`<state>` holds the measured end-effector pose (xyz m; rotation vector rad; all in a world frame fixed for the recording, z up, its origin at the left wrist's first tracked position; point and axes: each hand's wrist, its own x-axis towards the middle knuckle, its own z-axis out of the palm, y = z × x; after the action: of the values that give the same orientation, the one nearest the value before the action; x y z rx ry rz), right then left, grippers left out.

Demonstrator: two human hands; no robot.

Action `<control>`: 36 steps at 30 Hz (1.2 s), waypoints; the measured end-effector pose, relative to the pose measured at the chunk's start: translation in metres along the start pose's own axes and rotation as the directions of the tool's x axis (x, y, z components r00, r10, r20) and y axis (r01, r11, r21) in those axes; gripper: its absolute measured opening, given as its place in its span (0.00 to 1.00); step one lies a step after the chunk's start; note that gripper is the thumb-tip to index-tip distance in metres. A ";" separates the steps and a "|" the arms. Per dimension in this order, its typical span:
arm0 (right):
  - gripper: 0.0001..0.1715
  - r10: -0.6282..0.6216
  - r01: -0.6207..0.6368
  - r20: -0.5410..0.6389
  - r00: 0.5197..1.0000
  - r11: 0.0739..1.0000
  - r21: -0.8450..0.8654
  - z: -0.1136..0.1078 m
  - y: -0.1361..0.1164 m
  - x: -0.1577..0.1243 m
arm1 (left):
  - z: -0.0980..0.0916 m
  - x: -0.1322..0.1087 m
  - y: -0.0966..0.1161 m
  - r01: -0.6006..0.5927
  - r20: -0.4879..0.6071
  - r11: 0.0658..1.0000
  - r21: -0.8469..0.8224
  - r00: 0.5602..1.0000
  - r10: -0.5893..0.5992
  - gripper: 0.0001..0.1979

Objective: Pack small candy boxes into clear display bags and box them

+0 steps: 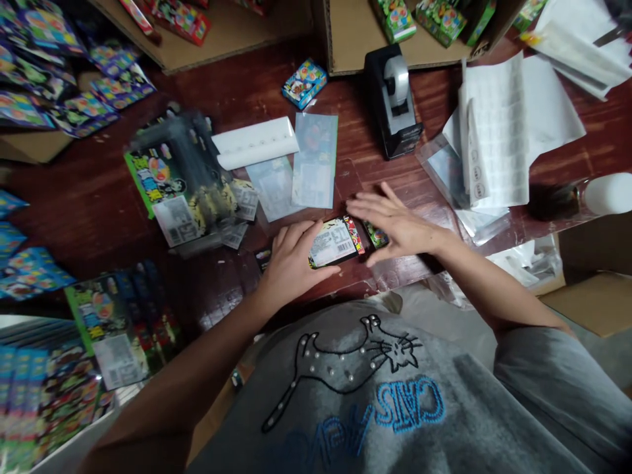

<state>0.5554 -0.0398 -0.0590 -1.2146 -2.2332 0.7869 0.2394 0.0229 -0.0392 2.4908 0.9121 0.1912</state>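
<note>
A small black toy box (336, 243) with a white label lies on the dark wooden table (237, 99) close to its near edge. My left hand (291, 260) rests on the box's left end with its fingers curled over it. My right hand (395, 224) lies flat over the box's right end, fingers stretched out and together. A clear plastic sleeve (405, 270) lies under and around the box. A stack of green and black packaged boxes (182, 181) sits to the left, blurred.
A black tape dispenser (392, 102) stands at the back. White label sheets (498, 131) lie right of it. Clear bags (313, 161) and a white strip (254, 141) lie in the middle. Cardboard cartons (355, 33) with toy boxes line the back; more packs (99, 329) fill the left.
</note>
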 end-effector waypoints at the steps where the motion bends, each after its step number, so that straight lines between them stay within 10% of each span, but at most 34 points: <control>1: 0.70 0.034 -0.034 0.006 0.999 0.999 -0.011 -0.006 0.001 -0.007 | 0.000 -0.002 0.000 -0.002 -0.008 1.000 0.008 1.000 0.002 0.47; 20: 0.49 0.055 -0.058 0.036 0.998 0.995 0.077 -0.015 0.006 0.016 | 0.000 0.013 0.016 0.033 -0.065 0.996 -0.084 0.997 -0.038 0.43; 27: 0.50 0.266 -0.115 -0.273 0.924 0.877 0.466 0.002 -0.030 0.030 | -0.003 0.018 0.028 0.246 -0.288 0.932 -0.267 0.902 -0.321 0.57; 31: 0.25 0.430 -0.149 -0.341 0.836 0.776 0.613 0.026 -0.040 0.041 | 0.014 0.019 0.022 0.183 -0.250 0.791 -0.584 0.886 -0.390 0.38; 36: 0.22 0.458 -0.229 -0.239 0.856 0.751 0.619 0.037 -0.039 0.044 | 0.013 0.008 0.002 0.146 -0.088 0.557 -0.817 0.925 -0.371 0.31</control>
<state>0.4867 -0.0285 -0.0534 -1.3402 -1.3135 1.1515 0.2505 0.0217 -0.0504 1.4699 0.9903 0.6747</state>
